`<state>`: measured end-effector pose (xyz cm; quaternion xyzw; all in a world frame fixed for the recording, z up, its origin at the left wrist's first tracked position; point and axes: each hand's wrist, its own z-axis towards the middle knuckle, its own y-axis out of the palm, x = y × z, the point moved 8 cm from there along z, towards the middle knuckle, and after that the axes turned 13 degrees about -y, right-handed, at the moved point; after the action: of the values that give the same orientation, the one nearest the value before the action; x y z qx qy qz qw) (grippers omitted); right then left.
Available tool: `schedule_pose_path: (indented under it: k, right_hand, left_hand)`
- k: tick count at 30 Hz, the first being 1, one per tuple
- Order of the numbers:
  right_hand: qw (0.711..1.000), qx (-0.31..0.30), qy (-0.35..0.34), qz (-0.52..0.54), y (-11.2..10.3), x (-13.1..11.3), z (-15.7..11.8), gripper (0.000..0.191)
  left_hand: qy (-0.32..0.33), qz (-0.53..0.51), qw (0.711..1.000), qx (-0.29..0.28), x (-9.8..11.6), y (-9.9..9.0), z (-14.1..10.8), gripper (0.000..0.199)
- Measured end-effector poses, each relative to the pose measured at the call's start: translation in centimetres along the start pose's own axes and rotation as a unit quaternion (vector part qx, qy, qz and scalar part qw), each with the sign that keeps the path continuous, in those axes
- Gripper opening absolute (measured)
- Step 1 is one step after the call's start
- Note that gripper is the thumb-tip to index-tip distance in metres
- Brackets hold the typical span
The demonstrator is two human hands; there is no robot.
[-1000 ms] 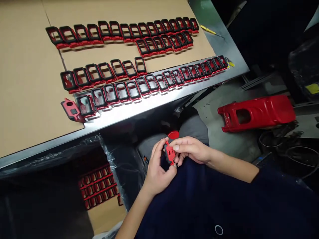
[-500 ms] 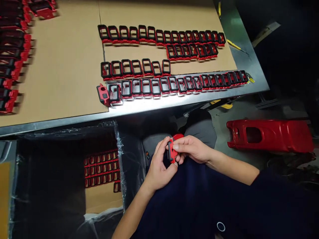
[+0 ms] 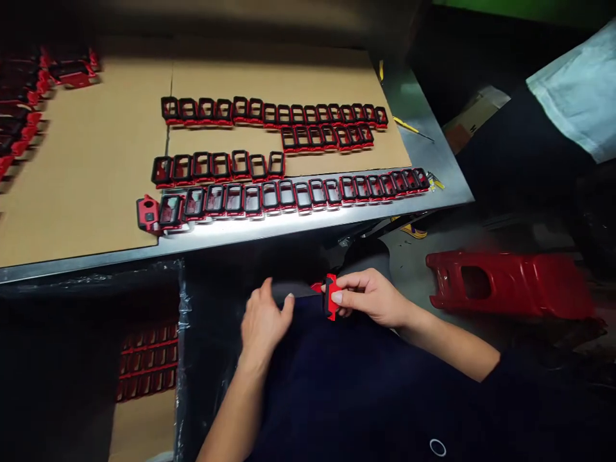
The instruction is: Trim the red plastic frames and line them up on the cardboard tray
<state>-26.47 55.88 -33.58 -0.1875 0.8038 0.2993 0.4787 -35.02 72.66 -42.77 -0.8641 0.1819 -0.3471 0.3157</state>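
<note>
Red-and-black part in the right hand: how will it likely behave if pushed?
The red-and-black part is probably light, since the right hand pinches it between fingers and thumb alone. It looks stiff, showing no visible bend. Its smooth-looking red face might be slippery.

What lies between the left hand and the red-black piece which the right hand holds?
In the head view, dark clothing and a strip of grey cloth; close to the piece, a partly hidden red object shows.
</note>
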Motion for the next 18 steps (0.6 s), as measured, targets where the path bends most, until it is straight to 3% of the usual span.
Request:
schedule_pose_path:
  k: [1, 3, 5, 9, 11, 13, 15, 18]
  right_hand:
    - [1.000, 0.007, -0.004, -0.001, -0.8, -0.2, -0.2, 0.043]
    - [1.000, 0.011, -0.006, 0.004, -2.1, -0.2, -0.6, 0.044]
    - [1.000, 0.012, -0.011, 0.012, -2.9, 0.2, -0.8, 0.045]
    - [0.999, -0.004, -0.019, 0.026, -3.0, 1.6, -0.8, 0.049]
    - [0.999, -0.027, -0.016, 0.031, -2.1, 2.3, -0.6, 0.051]
    - [0.997, -0.062, -0.010, 0.034, -0.7, 2.8, -0.1, 0.053]
    - [0.994, -0.105, -0.009, 0.031, 0.9, 3.0, 0.3, 0.054]
    - [0.991, -0.128, -0.026, 0.020, 2.7, 2.4, 1.0, 0.054]
  left_hand:
    - [-0.062, 0.080, 0.995, 0.003, -1.6, 0.9, 0.7, 0.063]
    - [-0.104, 0.152, 0.982, -0.027, -3.7, 2.6, 1.2, 0.051]
    - [-0.080, 0.142, 0.984, -0.065, -4.9, 3.5, 0.3, 0.034]
    - [-0.013, 0.077, 0.986, -0.150, -5.6, 2.9, -4.3, 0.016]
    - [0.039, 0.004, 0.990, -0.134, -3.8, 1.2, -6.2, 0.022]
    - [0.120, -0.072, 0.989, -0.046, -0.5, -1.3, -7.4, 0.047]
    - [0.225, -0.117, 0.967, 0.037, 3.4, -3.3, -8.2, 0.076]
    - [0.324, -0.129, 0.934, 0.077, 7.5, -4.5, -8.3, 0.070]
